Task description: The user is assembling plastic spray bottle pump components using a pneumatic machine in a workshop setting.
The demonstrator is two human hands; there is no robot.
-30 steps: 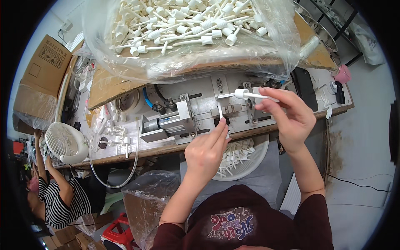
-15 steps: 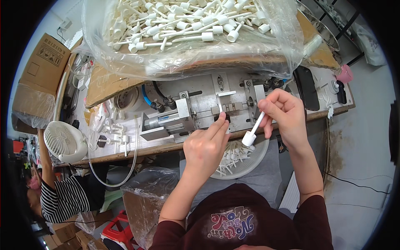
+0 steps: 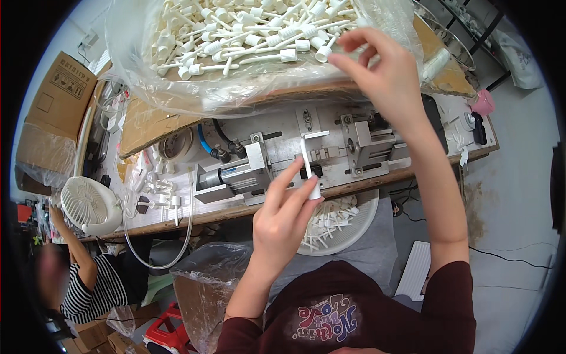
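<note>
In my left hand (image 3: 278,227) is a white capped stick (image 3: 306,159), pinched near its cap. Its cap points toward me and its thin stem points away, beside the small metal clamp blocks (image 3: 326,153) of a bench fixture. My right hand (image 3: 383,74) is raised at the right end of a large pile of similar white capped sticks (image 3: 253,32). Its thumb and fingers are apart around nothing, close to one capped stick (image 3: 323,54) at the pile's edge.
The pile lies in clear plastic on cardboard (image 3: 153,127), above the fixture. Metal cylinder units (image 3: 236,171) flank the clamp blocks. Below the bench edge, a white basket (image 3: 368,227) holds more white pieces. A white fan (image 3: 91,203) stands left, near another person in stripes.
My right hand has moved up and away to the pile and no longer holds a capped stick. My left hand has drawn slightly back from the clamp blocks and now pinches a capped stick.
</note>
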